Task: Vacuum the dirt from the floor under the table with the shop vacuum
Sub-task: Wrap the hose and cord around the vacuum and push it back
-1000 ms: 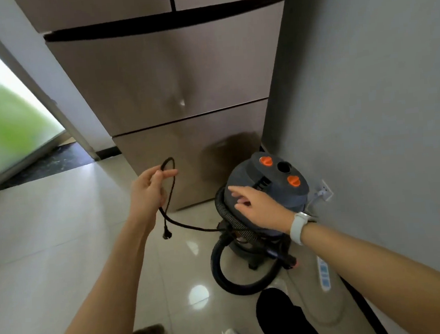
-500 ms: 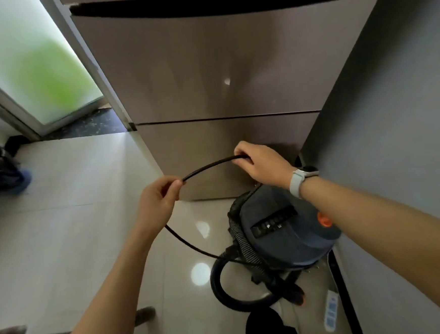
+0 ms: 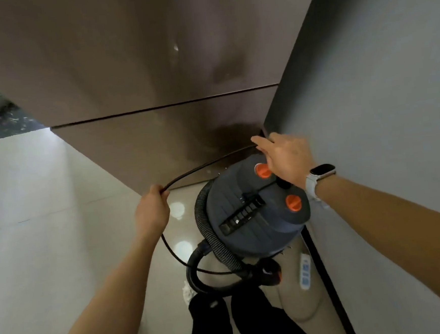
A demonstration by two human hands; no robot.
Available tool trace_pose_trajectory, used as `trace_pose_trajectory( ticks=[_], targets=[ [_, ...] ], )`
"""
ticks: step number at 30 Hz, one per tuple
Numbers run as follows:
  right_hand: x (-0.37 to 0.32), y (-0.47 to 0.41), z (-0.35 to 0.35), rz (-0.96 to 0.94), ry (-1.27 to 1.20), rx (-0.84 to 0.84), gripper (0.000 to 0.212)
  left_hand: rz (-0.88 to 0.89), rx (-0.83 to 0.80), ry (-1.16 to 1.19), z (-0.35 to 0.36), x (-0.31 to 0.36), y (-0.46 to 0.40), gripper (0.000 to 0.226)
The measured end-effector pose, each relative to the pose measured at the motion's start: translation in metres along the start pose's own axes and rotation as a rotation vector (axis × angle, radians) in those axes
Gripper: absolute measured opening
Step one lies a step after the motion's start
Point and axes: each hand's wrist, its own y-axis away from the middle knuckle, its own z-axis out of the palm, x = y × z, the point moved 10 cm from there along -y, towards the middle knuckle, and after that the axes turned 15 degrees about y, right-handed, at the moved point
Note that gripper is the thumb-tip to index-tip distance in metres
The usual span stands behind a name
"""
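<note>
Head view. The shop vacuum [image 3: 256, 211] stands on the pale tiled floor [image 3: 46, 220], in the corner between a brown cabinet front [image 3: 127, 68] and a grey wall [image 3: 377, 75]. Its lid is dark blue-grey with two orange knobs [image 3: 262, 170] and a black handle bar across the top. A ribbed black hose [image 3: 206, 236] runs down the left side of the body and loops on the floor in front of it, ending at a fitting with an orange ring.

The left hand [image 3: 151, 209] is clenched around the black power cord [image 3: 203, 165], which passes through the fist. From the fist, one run of cord rises to the right, toward the right hand; the other run drops to the floor and curves under the hose loop.

The right hand [image 3: 286, 159] is above the rear of the lid, fingers extended toward the corner. The cord reaches it at the fingers; whether they grip the cord cannot be told. A pale watch [image 3: 320, 178] is on that wrist.

A white power strip [image 3: 304, 271] lies on the floor beside the wall, right of the vacuum. Dark trouser legs [image 3: 239, 323] show at the bottom edge.
</note>
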Motion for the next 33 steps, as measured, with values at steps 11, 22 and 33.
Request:
trace_pose_trajectory(
  ticks=[11, 22, 33],
  targets=[
    [0.050, 0.014, -0.025, 0.155, 0.222, -0.020, 0.042, -0.058, -0.055, 0.032, 0.048, 0.036, -0.053, 0.037],
    [0.085, 0.065, 0.058, 0.360, 0.191, -0.271, 0.043, -0.108, -0.245, 0.121, 0.128, 0.052, -0.097, 0.036],
    [0.097, 0.115, 0.201, 0.524, -0.089, -0.640, 0.015, 0.163, -0.464, 0.179, 0.246, 0.065, -0.047, 0.056]
  ],
)
